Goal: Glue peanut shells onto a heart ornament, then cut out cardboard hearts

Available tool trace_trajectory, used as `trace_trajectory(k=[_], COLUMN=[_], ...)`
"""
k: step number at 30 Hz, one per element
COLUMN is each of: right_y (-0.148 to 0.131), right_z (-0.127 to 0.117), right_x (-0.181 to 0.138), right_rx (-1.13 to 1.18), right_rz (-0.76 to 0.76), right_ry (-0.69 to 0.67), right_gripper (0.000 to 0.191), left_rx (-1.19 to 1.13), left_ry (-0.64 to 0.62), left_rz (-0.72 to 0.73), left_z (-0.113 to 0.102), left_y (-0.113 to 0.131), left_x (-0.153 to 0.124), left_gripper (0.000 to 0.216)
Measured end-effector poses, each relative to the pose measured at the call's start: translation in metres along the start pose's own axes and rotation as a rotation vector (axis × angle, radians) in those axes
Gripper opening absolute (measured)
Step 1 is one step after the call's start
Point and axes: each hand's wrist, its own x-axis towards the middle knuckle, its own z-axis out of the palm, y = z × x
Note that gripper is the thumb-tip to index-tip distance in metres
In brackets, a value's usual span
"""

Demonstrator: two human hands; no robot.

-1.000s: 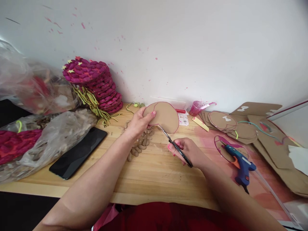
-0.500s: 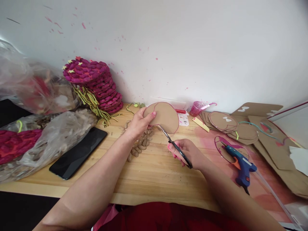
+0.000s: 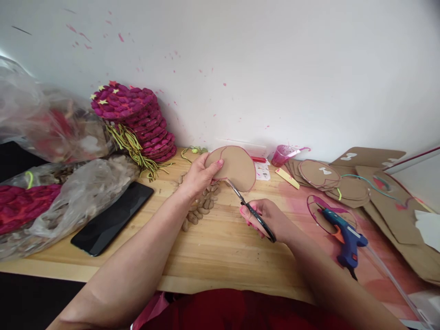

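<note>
A rounded cardboard cutout (image 3: 239, 166) with a purple-marked edge is pinched in my left hand (image 3: 201, 176), thumb on top. My right hand (image 3: 263, 217) grips black-handled scissors (image 3: 254, 211), fingers in the handles. The scissor tips meet the cutout's lower edge, close to my left fingers; whether the blades are parted there is hard to see. Beneath my left hand, several peanut shells (image 3: 200, 208) lie on the wooden table (image 3: 220, 256), partly hidden by the hand and forearm.
Left: a stack of magenta shell-covered discs (image 3: 137, 114), a plastic bag of shells (image 3: 85, 197), a black phone (image 3: 112, 217). Right: a blue glue gun (image 3: 345, 233), a pile of cardboard cutouts (image 3: 318, 173), cardboard sheets (image 3: 395, 220). A pink cup (image 3: 283, 155) stands by the wall.
Hardly anything differs. The view has shifted very slightly; both hands, the cutout and the scissors keep nearly the same places.
</note>
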Motion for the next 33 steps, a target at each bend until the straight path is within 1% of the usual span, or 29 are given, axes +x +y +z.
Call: trace_trajectory(k=[7,13,17,25,33], right_y=[-0.0028,-0.0069,-0.0069,-0.0002,-0.0010], right_z=[0.0019,0.0033,0.0033,0.0027,0.0030], right_x=[-0.0003,-0.0023,-0.0018,0.0004,0.0004], right_rx=[0.099,0.176,0.151,0.086,-0.002], right_rz=[0.043,0.087,0.111,0.046,0.033], right_ry=[-0.025,-0.011,0.017,-0.009,0.016], right_gripper=[0.056,0.056,0.056,0.055,0.055], left_rx=[0.026,0.056,0.062,0.071,0.024], left_ry=[-0.020,-0.014,-0.008,-0.027,-0.043], left_rz=[0.022,0.007,0.017,-0.022,-0.040], left_z=[-0.0016,-0.0015,-0.0011,-0.0020,-0.0001], left_y=[-0.0018,-0.0015,-0.0017,-0.0011,0.0025], left_x=[0.0008,0.0013,0.0013,0.0001,-0.0015], left_gripper=[0.050,0.049,0.047,0.042,0.047])
